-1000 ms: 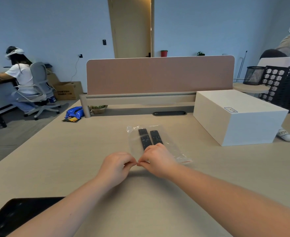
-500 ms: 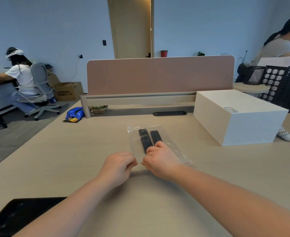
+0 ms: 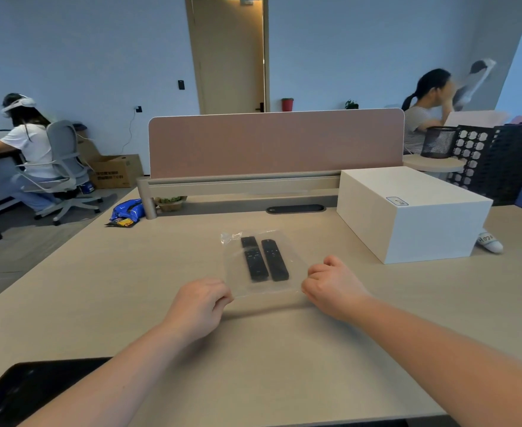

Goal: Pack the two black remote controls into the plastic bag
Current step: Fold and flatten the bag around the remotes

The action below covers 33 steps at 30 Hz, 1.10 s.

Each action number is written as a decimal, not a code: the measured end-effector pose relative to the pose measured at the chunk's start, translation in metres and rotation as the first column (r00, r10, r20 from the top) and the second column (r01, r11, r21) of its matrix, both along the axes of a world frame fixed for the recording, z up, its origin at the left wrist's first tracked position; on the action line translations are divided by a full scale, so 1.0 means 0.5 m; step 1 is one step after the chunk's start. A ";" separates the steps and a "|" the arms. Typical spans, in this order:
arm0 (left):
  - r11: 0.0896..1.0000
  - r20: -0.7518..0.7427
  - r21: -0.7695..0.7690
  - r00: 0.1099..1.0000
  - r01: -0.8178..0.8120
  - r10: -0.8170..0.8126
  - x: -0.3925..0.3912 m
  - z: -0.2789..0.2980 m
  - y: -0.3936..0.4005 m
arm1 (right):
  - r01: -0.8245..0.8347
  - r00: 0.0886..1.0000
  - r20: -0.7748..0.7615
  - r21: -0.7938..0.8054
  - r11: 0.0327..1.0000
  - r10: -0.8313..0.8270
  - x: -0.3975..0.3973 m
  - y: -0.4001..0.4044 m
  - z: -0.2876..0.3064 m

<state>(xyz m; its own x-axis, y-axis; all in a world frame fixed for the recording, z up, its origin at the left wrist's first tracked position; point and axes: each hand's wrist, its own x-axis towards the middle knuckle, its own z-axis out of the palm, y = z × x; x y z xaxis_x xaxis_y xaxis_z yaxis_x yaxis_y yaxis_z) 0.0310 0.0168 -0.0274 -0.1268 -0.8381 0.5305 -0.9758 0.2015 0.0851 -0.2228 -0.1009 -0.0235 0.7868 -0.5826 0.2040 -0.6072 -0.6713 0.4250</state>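
A clear plastic bag (image 3: 296, 282) lies flat on the beige desk, with two black remote controls inside it side by side: the left remote (image 3: 254, 262) and the right remote (image 3: 274, 259). My left hand (image 3: 201, 306) pinches the bag's near left corner. My right hand (image 3: 332, 286) pinches the near right corner. Both hands sit at the bag's near edge, with the remotes between and beyond them.
A white box (image 3: 413, 211) stands right of the bag, a white marker (image 3: 489, 241) beside it. A pink divider (image 3: 276, 143) runs across the back of the desk. A black tablet (image 3: 22, 392) lies at the near left. Two people sit at other desks.
My hands were pinched together at the middle of the bag's near edge. They have slid apart to its two near corners, uncovering the remotes. The bag has been shifted slightly.
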 end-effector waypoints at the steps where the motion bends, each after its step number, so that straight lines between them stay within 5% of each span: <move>1: 1.000 0.005 0.000 1.000 -0.003 0.003 0.002 0.000 0.001 | 0.000 1.000 -0.001 -0.003 1.000 0.000 -0.011 -0.003 -0.002; 8: 0.999 0.011 0.048 1.000 -0.026 0.026 0.014 -0.001 0.002 | 0.078 0.996 -0.054 0.018 0.997 -0.077 -0.081 -0.018 -0.001; 14: 0.970 0.012 0.193 0.989 -0.147 0.148 0.090 0.001 0.040 | 0.443 0.897 -0.089 0.187 0.877 -0.434 -0.210 -0.051 -0.003; 24: 0.946 -0.085 0.321 0.994 -0.038 0.069 0.026 0.006 0.029 | 0.348 0.935 -0.026 0.260 0.901 -0.354 -0.112 -0.047 -0.008; 30: 0.914 -0.356 0.404 0.914 -0.038 0.196 0.025 0.016 0.013 | 0.293 0.927 0.122 0.361 0.885 -0.356 -0.104 -0.048 -0.011; 33: 0.907 -0.366 0.407 0.891 -0.108 0.270 0.014 0.011 -0.023 | 0.263 0.892 0.223 0.454 0.851 -0.394 -0.080 -0.049 -0.013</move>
